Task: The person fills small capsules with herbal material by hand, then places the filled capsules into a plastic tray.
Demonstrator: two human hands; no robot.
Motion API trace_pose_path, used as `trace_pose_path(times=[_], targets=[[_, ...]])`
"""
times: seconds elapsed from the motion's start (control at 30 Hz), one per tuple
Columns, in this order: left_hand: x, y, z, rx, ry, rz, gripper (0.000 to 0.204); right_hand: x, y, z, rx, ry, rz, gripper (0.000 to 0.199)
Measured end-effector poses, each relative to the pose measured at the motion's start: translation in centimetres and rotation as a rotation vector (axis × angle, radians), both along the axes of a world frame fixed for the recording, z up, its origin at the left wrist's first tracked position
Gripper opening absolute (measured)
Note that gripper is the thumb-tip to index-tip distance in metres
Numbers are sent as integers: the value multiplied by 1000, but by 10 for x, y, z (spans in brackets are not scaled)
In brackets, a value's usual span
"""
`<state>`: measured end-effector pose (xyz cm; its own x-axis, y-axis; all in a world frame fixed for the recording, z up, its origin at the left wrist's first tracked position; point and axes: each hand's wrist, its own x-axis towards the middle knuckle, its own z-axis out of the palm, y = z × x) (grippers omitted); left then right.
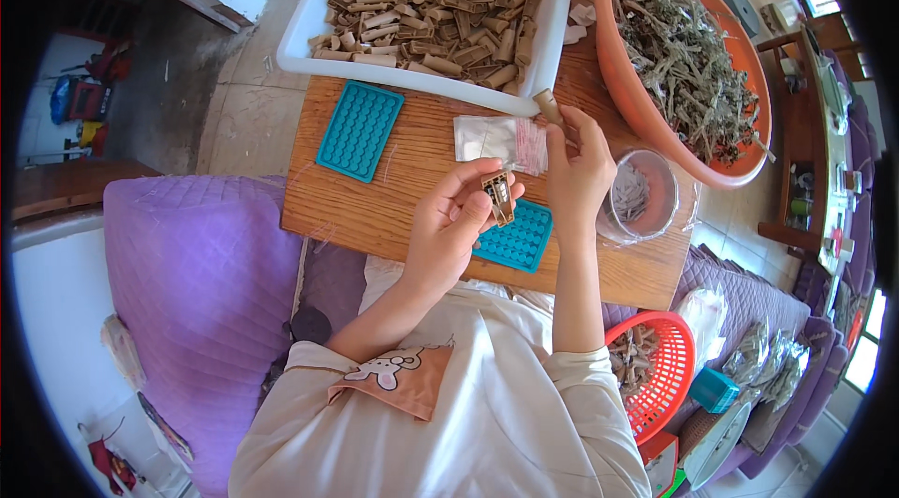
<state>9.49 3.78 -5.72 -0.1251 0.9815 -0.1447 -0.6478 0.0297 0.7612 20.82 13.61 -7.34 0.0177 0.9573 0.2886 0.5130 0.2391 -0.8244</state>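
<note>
Between the thumb and fingers of my left hand (442, 228) is a small brown plastic casing (498, 198), its open side showing dark and light parts inside. My right hand (578, 165) is raised to the right of it and pinches a tan plastic shell piece (547, 105) near the corner of the white tub (421, 82). That tub is heaped with similar brown shell pieces (440, 6). Below my hands lies a teal molded tray (517, 240), partly covered by my left hand. A clear plastic bag (485, 139) rests on the table just beyond.
Another teal tray (361, 130) lies left on the wooden table (421, 147). An orange basin (613, 62) of tangled grey-brown pieces stands far right. A round container (661, 212) of thin grey strips is near my right wrist. A red basket (676, 362) sits below the table's right edge.
</note>
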Motion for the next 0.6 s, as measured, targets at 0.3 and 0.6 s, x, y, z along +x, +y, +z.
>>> trace_pose_path(times=[0.3,0.6], targets=[[13,-16,18,166,200,126,35,1,-89,22,-115,805,127,20],[18,-12,21,244,301,145,31,-9,-100,13,-80,765,161,25]])
